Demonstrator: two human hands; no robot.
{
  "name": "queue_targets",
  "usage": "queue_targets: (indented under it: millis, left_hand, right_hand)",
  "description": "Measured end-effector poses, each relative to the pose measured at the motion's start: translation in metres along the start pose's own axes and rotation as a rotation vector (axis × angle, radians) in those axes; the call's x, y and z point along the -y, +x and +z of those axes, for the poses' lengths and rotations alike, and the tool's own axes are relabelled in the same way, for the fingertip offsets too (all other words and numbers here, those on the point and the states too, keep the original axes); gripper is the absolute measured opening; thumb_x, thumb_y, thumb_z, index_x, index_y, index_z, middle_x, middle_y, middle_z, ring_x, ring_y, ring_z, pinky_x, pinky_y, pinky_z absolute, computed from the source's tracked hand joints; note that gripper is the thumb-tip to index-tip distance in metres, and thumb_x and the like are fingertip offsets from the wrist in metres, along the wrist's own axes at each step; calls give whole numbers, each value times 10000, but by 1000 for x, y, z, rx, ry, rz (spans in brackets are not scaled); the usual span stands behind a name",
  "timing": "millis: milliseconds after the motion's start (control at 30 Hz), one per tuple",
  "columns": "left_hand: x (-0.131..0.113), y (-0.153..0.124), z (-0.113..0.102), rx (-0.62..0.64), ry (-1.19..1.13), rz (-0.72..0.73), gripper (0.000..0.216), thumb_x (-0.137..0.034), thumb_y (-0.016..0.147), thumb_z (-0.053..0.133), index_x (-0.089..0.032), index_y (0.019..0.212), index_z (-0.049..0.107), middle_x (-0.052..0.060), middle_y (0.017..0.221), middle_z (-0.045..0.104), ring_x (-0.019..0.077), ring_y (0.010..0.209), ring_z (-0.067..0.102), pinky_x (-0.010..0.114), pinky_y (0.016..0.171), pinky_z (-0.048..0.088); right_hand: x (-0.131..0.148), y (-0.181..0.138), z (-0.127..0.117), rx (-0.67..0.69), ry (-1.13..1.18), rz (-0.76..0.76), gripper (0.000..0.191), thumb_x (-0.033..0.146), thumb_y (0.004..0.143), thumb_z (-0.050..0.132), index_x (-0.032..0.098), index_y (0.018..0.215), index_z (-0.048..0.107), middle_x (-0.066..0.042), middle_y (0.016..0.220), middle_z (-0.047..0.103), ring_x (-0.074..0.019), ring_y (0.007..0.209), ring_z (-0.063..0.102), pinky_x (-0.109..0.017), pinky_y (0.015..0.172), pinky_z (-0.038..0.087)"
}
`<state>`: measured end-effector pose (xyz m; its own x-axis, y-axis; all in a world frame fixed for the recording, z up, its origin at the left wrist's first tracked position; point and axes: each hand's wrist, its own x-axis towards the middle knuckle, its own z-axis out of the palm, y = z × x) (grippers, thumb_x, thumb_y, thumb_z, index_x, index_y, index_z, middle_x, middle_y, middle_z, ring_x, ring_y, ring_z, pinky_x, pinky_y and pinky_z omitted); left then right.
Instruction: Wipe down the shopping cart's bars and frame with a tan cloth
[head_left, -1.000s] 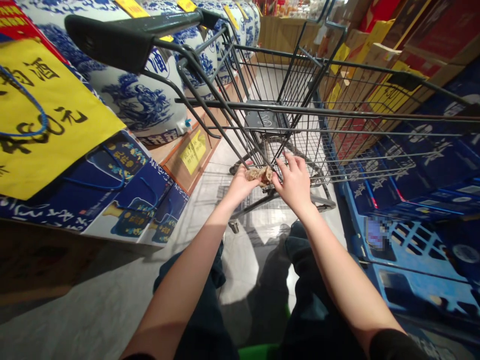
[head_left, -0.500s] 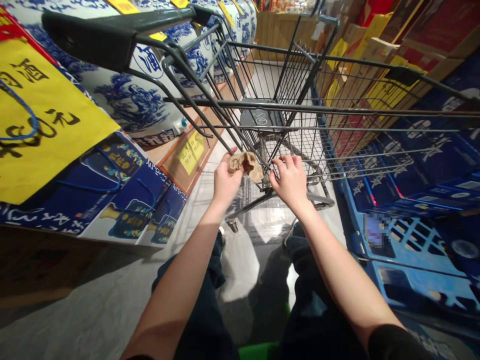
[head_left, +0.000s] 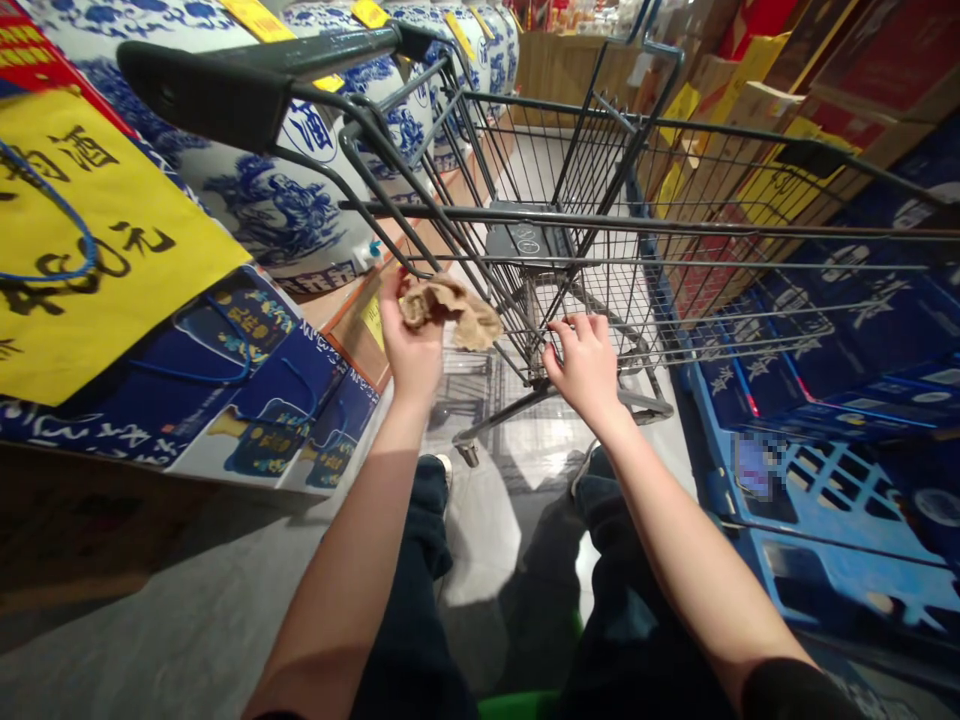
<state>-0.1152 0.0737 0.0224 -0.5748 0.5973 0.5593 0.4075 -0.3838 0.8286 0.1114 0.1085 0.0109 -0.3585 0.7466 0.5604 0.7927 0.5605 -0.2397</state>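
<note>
A crumpled brown cloth (head_left: 461, 312) is gripped in my left hand (head_left: 411, 345), with its loose end hanging to the right. The hand is beside the lower rear wires of a dark metal shopping cart (head_left: 495, 215), which stands tilted in front of me. My right hand (head_left: 586, 365) is closed on the thin wires at the cart's rear, fingers bent over them; the fingertips are partly hidden. The cart's thick handle (head_left: 210, 100) reaches toward the upper left.
Large blue-and-white jars (head_left: 277, 200) line the left, behind a yellow price sign (head_left: 97, 240) and blue gift bags (head_left: 255, 400). At right, blue boxes (head_left: 787, 350) sit on a blue plastic pallet (head_left: 847, 490). Cartons (head_left: 720, 180) are stacked beyond the cart.
My left hand has moved left and slightly up with the cloth, away from the cart's rear wires. More of the cloth now hangs out. My right hand has hardly moved.
</note>
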Motion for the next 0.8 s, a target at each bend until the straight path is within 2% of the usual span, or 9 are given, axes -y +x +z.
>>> queue_targets:
  millis: [67,133,200,267,333,433,500,667,800]
  left_hand:
    - [5,-4,9,-40,-25,-156,469,-74,799,643,-246,1224,539,65,1317,654,214,1258,622,378,1148,462]
    - [10,-13,22,67,-23,-338,377,-48,789,603,-223,1121,570,58,1207,720,193,1171,677,358,1116,493]
    - [13,-18,30,191,-29,-405,335,-47,792,589,-213,1083,590,51,1160,745,175,1122,701,329,1079,521]
    - [13,-15,27,193,-42,-366,285,-102,835,590,-222,1094,598,45,1171,746,165,1112,707,302,1042,542]
    - [11,-5,15,70,-61,-240,264,-199,880,605,-240,1140,588,46,1226,723,171,1147,696,299,1041,541]
    - [6,6,-2,-131,-72,22,410,-356,890,662,-272,1268,530,50,1352,639,198,1279,623,326,1109,488]
    - [3,0,-1,-104,-58,71,440,-463,907,657,-272,1282,530,59,1323,640,216,1305,603,343,1128,466]
    - [-4,-31,23,143,-90,-71,457,-607,976,509,-223,1211,585,115,1258,677,245,1321,591,370,1169,422]
    - [-11,-23,15,73,-4,-25,571,-663,886,643,-227,1242,551,107,1225,681,241,1262,619,344,1147,435]
  right_hand:
    - [0,0,0,-11,-4,-4,350,252,925,526,133,1199,707,-176,1201,650,-316,1133,519,-464,947,511]
    - [-2,-2,0,-23,-11,-9,344,256,927,525,137,1190,712,-169,1190,653,-312,1120,519,-461,947,511]
    - [-3,-3,0,-32,-17,-13,340,262,935,516,147,1187,713,-163,1183,654,-311,1110,518,-459,937,512]
    - [-4,-5,0,-39,-22,-17,338,266,940,509,153,1185,714,-160,1176,657,-309,1104,518,-454,923,515]
    - [-5,-6,-1,-44,-26,-19,335,270,940,509,151,1177,715,-160,1169,659,-308,1098,519,-446,909,519]
    - [-5,-8,-1,-54,-26,-6,319,268,937,512,157,1155,717,-160,1162,657,-310,1099,518,-450,913,516]
    - [-4,-8,0,-57,-22,8,309,263,934,513,163,1146,715,-159,1161,653,-310,1101,517,-460,929,509]
    - [-2,-8,0,-68,-26,30,296,266,936,512,154,1115,720,-156,1138,657,-307,1091,514,-452,944,498]
    - [-1,-7,0,-82,-32,23,297,269,934,516,140,1099,726,-160,1121,663,-310,1080,513,-452,945,496]
